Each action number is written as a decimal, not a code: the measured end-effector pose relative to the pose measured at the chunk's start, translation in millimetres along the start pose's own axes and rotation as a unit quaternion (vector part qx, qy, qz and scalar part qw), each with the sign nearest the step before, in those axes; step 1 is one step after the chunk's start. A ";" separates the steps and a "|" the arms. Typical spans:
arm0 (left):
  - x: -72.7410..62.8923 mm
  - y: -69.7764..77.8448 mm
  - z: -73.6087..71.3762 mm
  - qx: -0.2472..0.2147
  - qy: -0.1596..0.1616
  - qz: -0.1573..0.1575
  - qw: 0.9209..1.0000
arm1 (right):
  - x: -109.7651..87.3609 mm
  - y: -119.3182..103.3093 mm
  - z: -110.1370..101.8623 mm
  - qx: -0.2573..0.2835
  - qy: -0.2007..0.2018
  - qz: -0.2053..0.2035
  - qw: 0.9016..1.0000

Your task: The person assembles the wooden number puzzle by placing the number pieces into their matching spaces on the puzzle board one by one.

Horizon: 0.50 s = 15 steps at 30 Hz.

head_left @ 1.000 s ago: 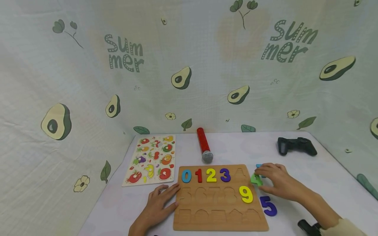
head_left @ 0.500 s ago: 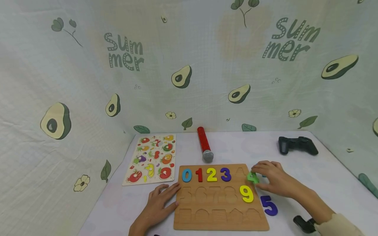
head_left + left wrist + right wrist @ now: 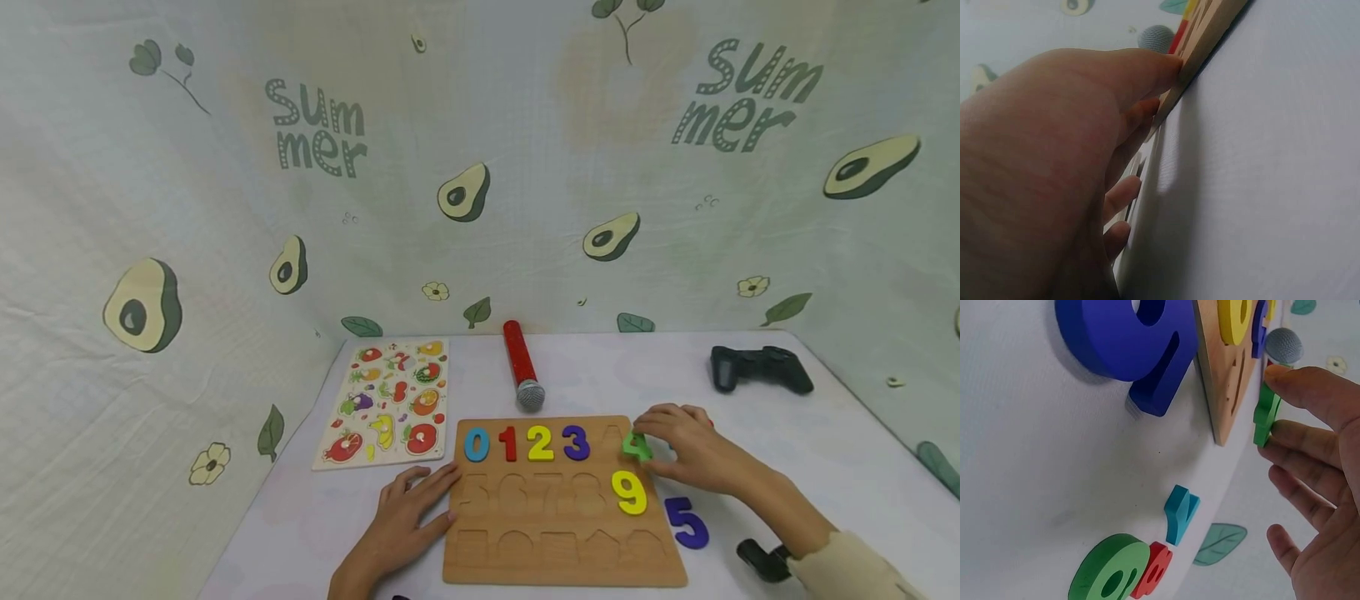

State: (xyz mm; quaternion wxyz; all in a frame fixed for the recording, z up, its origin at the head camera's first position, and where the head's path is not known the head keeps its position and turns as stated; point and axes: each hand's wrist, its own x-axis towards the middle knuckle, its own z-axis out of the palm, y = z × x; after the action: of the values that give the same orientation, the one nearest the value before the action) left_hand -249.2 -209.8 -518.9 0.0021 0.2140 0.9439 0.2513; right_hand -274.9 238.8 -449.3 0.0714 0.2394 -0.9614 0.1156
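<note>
In the head view, my right hand (image 3: 697, 450) pinches a green number 4 (image 3: 637, 446) between thumb and fingers, over the upper right edge of the wooden number board (image 3: 555, 546). The right wrist view shows the green 4 (image 3: 1266, 412) raised off the board. My left hand (image 3: 401, 525) has its fingertips against the board's left edge. Numbers 0 (image 3: 476, 445), 1 (image 3: 507, 443), 2 (image 3: 540, 442) and 3 (image 3: 576, 442) sit in the top row. A yellow 9 (image 3: 628, 492) lies at the second row's right end, below the outlined top-right slot.
A purple 5 (image 3: 687, 523) lies right of the board. Beyond it are a blue piece (image 3: 1180, 512), a green piece (image 3: 1110, 569) and a red piece (image 3: 1152, 569). A fruit board (image 3: 384, 404), red microphone (image 3: 522, 367) and black game controller (image 3: 761, 369) stand around.
My right hand has carried the green 4 leftward from the table beside the board to over its right edge. My left hand has stayed at the board's left edge.
</note>
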 end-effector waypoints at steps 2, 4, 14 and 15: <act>-0.1 -0.1 0.1 0.000 -0.001 0.000 1.000 | 1.2 0.4 0.5 0.000 -0.001 -0.003 1.000; -0.2 -0.2 0.1 0.000 -0.002 -0.001 1.000 | 2.8 0.6 1.3 0.003 -0.004 -0.003 1.000; -0.5 -0.8 0.1 0.004 -0.004 -0.003 1.000 | 11.0 -0.8 4.8 0.016 -0.013 -0.003 1.000; -0.6 -1.1 0.5 0.005 -0.003 -0.003 1.000 | 12.1 -0.6 5.2 0.015 -0.014 -0.005 1.000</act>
State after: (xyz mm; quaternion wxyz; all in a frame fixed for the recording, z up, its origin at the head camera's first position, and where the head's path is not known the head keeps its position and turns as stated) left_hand -249.1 -210.7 -519.9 0.0048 0.2124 0.9456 0.2462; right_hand -285.6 231.6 -451.9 0.0551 0.2465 -0.9593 0.1263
